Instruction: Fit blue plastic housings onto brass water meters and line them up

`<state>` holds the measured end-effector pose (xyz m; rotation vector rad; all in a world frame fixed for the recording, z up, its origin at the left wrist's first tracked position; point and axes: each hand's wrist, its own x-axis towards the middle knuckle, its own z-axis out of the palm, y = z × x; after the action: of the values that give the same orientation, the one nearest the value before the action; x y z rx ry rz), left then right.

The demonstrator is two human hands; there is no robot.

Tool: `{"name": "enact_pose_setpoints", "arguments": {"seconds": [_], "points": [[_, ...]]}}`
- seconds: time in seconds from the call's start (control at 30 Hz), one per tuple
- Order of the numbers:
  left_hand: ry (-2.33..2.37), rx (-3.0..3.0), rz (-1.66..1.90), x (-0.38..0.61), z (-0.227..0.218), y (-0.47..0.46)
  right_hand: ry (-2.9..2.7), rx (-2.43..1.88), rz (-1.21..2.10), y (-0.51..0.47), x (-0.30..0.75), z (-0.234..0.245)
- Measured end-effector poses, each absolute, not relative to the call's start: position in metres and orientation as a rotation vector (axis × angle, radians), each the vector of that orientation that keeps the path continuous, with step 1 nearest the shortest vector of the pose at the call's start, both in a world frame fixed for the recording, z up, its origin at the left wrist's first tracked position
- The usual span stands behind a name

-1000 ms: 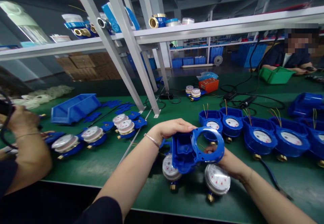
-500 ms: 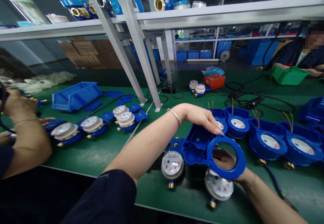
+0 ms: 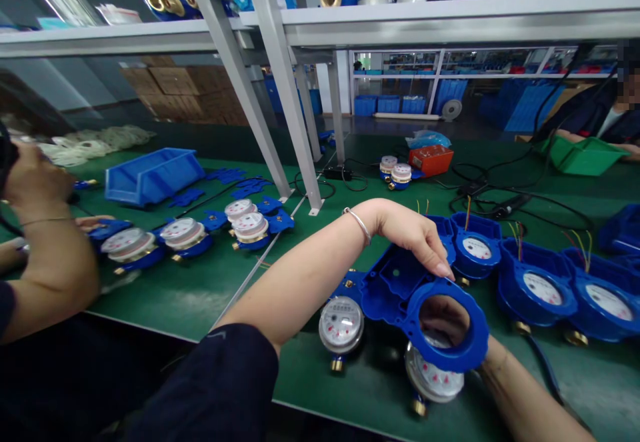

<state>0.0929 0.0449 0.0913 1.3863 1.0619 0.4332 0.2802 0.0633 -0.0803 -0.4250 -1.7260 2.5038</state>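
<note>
**Held item.** Blue housing (image 3: 393,289), plastic, with an open box section at the left and a round ring at the right. It was held just above the green surface (image 3: 210,289), near centre and tilted toward the camera.

**Left hand** (image 3: 413,234). It arched over the far edge of the housing, fingers curved down, with the fingertips (image 3: 444,270) touching the top of the ring. A bangle was on the wrist.

**Right hand** (image 3: 443,319). It was under the housing, seen only through the ring opening, fingers curled and gripping from beneath. The rest was hidden.

**Beneath the housing.** Two bare water meters lay on the surface with dials up. One (image 3: 341,324) was at the near left and one (image 3: 434,379) was partly under the ring.

**Right.** A row of housed meters (image 3: 539,287) with coloured wires standing up from them.

**Left.** Three dial meters (image 3: 183,234) in a loose line, with a blue bin (image 3: 150,174) beyond them. A co-worker's hand (image 3: 30,175) was raised at the left edge.

**Far.** An orange box (image 3: 431,159), black cables (image 3: 500,205), a green bin (image 3: 583,155), and the grey shelf upright (image 3: 280,89).
</note>
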Motion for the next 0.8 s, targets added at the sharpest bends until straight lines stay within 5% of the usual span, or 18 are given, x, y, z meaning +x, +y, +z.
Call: {"name": "enact_pose_setpoints", "arguments": {"seconds": [0.3, 0.63, 0.8], "points": [[0.985, 1.465, 0.435, 0.088, 0.104, 0.044, -1.706, -0.462, 2.587, 0.067, 0.279, -0.078], [1.197, 0.469, 0.702, 0.083, 0.102, 0.046, -1.368, -0.437, 2.615, 0.062, 0.272, -0.076], [1.124, 1.022, 0.478, 0.086, 0.099, 0.057, -1.229, -0.408, 2.639, 0.065, 0.268, -0.079]]}}
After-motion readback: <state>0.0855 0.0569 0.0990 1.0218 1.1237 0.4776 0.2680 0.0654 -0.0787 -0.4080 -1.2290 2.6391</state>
